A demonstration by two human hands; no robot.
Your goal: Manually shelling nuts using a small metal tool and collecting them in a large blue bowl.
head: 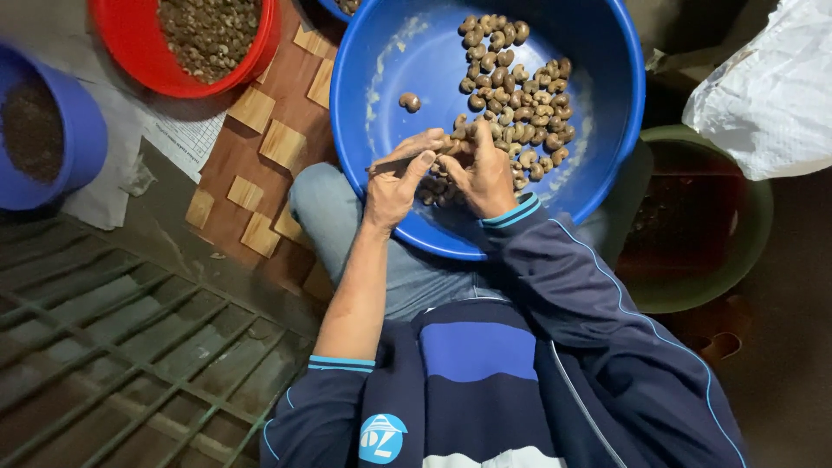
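blue basin (607, 52) on lap, landmark for all below. cashew heap (520, 104) in its right half; one stray nut (409, 101) apart, left of the heap. left hand (394, 182) at near rim, grip pinched on a thin blade (390, 161). right hand (485, 178) beside it, touching, fingers curled over a nut; grip closed, nut mostly hidden. red tub (139, 43) up-left of basin, purple tub (78, 130) further left, green bowl (745, 225) right.
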